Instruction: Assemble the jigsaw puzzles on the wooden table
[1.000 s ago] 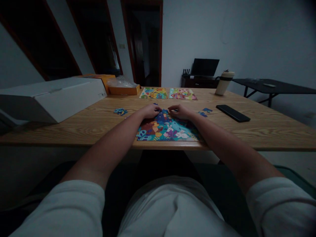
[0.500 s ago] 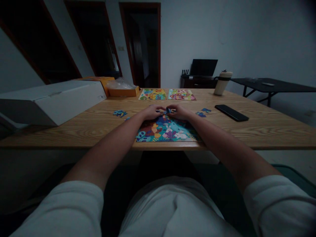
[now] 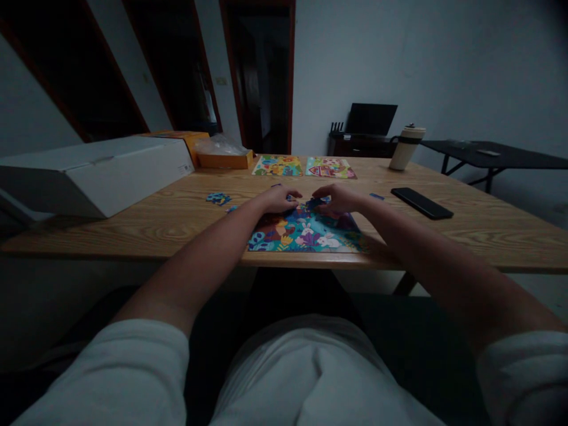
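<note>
A colourful jigsaw puzzle (image 3: 306, 234) with rabbits and plants lies at the near edge of the wooden table (image 3: 465, 228). My left hand (image 3: 277, 199) rests on the puzzle's far left part, fingers curled down onto the pieces. My right hand (image 3: 335, 200) hovers at the far right part and pinches a blue puzzle piece (image 3: 314, 203) between thumb and fingers. Loose blue pieces (image 3: 218, 198) lie to the left, and one more loose piece (image 3: 377, 196) lies to the right.
Two finished puzzles (image 3: 304, 166) lie at the table's far side. A long white box (image 3: 95, 174) and an orange box (image 3: 224, 158) stand on the left. A black phone (image 3: 421, 202) and a tumbler (image 3: 406, 148) are on the right. A dark side table (image 3: 492, 155) stands beyond.
My right hand has lifted slightly with a blue piece pinched in it. The loose pieces at its right side look fewer. My left hand stays on the puzzle.
</note>
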The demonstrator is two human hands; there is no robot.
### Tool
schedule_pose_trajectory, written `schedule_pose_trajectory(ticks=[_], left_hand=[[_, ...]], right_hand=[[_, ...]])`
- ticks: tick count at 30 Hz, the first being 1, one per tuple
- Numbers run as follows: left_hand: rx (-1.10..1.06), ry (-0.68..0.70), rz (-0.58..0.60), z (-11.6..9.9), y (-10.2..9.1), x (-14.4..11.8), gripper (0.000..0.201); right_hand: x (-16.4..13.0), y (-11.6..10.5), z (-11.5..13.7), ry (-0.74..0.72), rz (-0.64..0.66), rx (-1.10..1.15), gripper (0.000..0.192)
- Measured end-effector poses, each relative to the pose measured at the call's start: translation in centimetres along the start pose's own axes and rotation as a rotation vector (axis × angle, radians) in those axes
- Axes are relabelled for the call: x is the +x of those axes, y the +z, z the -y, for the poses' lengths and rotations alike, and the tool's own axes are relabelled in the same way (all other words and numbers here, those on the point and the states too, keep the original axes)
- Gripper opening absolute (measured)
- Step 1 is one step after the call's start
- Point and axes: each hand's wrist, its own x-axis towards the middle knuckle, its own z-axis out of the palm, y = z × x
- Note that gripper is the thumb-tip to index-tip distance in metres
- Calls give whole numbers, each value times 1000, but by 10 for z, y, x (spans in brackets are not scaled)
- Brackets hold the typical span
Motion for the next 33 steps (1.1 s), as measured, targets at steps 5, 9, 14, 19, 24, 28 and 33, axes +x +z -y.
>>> schedule_pose_trajectory(ticks=[5, 9, 14, 19, 24, 28, 33], left_hand=[[37, 13, 55, -10, 0, -3, 39], [7, 101, 106, -15, 1, -3, 37], [-36, 144, 179, -17, -1, -6, 38], [20, 130, 160, -21, -2, -7, 40], [167, 153, 131, -26, -2, -7, 38], [129, 149, 143, -25, 0, -8, 39], [97, 133, 157, -23, 1, -8, 38]], right_hand=[[-9, 17, -5, -24, -28, -44, 31], [-9, 22, -4, -104, -59, -94, 29], [-9, 20, 1, -108, -40, -106, 30], [-11, 20, 4, -97, -69, -114, 27], [-11, 21, 2, -76, -94, -165, 27], [-9, 20, -2, -100, -91, -158, 27], [-11, 17, -1, -102, -41, -179, 29]])
